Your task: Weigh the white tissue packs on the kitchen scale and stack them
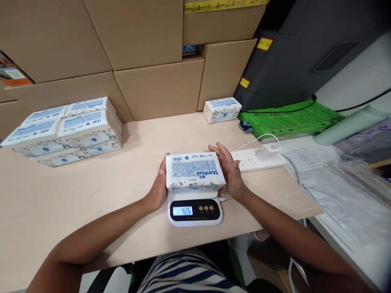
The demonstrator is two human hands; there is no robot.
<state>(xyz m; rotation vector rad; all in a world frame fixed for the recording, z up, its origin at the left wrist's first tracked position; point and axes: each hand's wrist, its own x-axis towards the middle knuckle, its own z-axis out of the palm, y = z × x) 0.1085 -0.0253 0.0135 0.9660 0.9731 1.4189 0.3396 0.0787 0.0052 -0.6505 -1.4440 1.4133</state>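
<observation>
A white, flower-patterned tissue pack (195, 170) marked "Manhua" lies across the top of a small white digital scale (196, 223), hiding most of its platform. On the scale's lit display (182, 211) the digits look like 4.26. My left hand (159, 185) is against the pack's left end, thumb upward; its other fingers are partly hidden behind the pack. Beside the right end is my right hand (230, 173), open, with fingers spread and pointing up and away. Whether its palm touches the pack I cannot tell.
Several stacked tissue packs (81, 122) stand at the left. Another single pack (222, 110) sits at the back right. Cardboard boxes (159, 87) line the back. A white power strip (255, 158) with cables lies to the right, near a green plastic crate (293, 118).
</observation>
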